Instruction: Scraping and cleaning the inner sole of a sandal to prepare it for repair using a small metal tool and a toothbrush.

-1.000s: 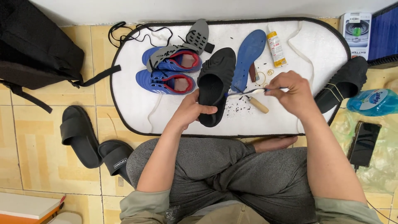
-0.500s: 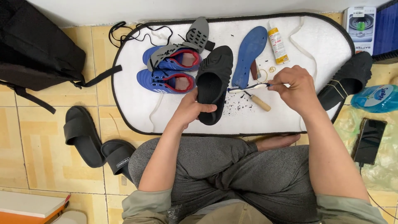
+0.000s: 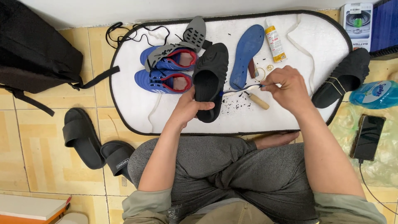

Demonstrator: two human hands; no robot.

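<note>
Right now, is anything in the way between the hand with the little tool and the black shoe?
Nothing visible is. The right hand holds a thin tool whose tip reaches straight to the black shoe, which the left hand grips. A wooden-handled tool lies on the white mat just below, clear of that line.

Yellow tiled floor (image 3: 49, 137) fills the scene, pale grout lines crossing it, under soft, even light. A white mat (image 3: 137, 108) with a dark edge lies on the tiles, its far side just beside a pale wall (image 3: 124, 8). Left of the mat slumps a black backpack (image 3: 33, 54); nearer, also left, lie two black slides (image 3: 83, 137).
</note>
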